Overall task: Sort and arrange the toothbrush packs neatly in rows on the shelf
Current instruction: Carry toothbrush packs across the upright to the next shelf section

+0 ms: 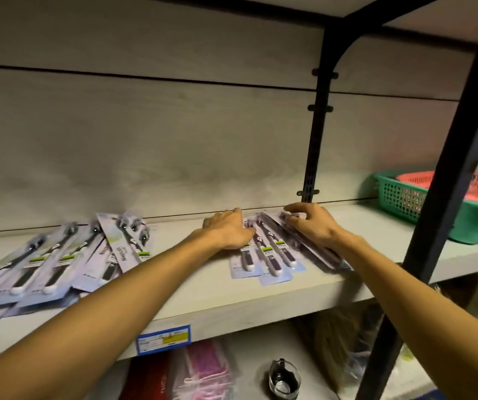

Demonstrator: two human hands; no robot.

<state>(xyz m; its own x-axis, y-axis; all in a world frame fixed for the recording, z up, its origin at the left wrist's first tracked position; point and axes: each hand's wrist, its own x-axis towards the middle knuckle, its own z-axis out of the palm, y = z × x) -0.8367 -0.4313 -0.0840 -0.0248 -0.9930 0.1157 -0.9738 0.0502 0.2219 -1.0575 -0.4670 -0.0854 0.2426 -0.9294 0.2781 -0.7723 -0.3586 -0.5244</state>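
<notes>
A: What is lying at the far left?

B: A loose heap of toothbrush packs (59, 264) is fanning across the shelf (203, 301), waiting to be sorted.

A: And the hands?

B: The left hand (227, 229) is pressing flat, fingers straight, on the purple packs (263, 255). The right hand (312, 223) is curling over the rightmost tilted pack (318, 252), seemingly gripping it. Better to be squaring bottoms together; they are nearing the front edge. Room is lying open toward the green basket (434, 209).
</notes>
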